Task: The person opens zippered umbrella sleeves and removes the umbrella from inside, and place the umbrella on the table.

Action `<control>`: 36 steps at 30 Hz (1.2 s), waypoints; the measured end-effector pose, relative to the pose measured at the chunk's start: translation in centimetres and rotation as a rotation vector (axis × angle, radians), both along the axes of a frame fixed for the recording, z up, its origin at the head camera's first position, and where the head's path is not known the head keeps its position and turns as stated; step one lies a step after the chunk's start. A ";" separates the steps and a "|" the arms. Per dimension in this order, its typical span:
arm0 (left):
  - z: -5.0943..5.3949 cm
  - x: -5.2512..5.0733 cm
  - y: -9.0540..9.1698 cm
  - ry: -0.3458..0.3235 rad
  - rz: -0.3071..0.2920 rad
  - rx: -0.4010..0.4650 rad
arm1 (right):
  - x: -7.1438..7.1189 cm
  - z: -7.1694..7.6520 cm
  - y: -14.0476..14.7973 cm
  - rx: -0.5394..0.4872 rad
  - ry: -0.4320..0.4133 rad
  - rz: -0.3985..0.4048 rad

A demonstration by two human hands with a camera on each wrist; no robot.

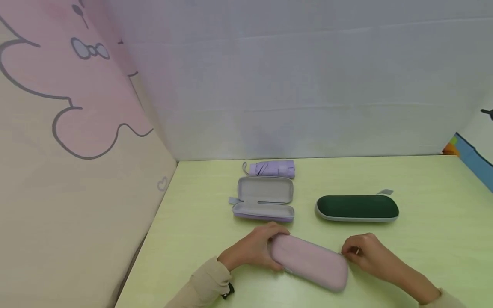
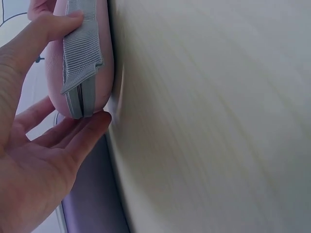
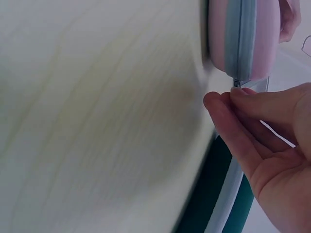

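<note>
A pink zippered case (image 1: 310,263) lies slantwise near the front of the table, its lid down. My left hand (image 1: 256,246) grips its left end. In the left wrist view the thumb presses a grey fabric tab (image 2: 82,51) and the fingertips reach round the end. At the opposite end, my right hand (image 1: 371,256) pinches the small metal zipper pull (image 3: 236,84), mostly hidden by thumb and forefinger. The grey zipper band (image 3: 239,39) looks joined along the side visible in the right wrist view.
An unzipped purple case (image 1: 265,209) with grey lining lies behind the left hand. A folded purple umbrella (image 1: 274,169) lies behind it. To the right is a closed dark green case (image 1: 357,207) with a grey tab. A fabric wall (image 1: 308,85) bounds the table's back.
</note>
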State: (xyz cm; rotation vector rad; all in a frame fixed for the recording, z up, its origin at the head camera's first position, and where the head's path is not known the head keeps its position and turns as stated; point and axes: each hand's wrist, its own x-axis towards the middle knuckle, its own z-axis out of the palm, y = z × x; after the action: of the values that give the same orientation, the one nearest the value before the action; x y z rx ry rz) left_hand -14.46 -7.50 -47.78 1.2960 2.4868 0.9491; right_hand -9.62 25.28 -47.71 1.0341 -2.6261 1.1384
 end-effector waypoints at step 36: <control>-0.5 0.3 -2.0 -0.034 0.201 0.110 | -1.5 -0.5 -2.2 -0.031 0.042 -0.174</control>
State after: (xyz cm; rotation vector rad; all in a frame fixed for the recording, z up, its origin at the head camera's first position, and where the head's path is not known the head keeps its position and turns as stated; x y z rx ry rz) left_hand -14.12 -9.54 -48.27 1.0626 2.6089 1.1576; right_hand -11.15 23.10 -48.19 0.7960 -2.5977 1.1021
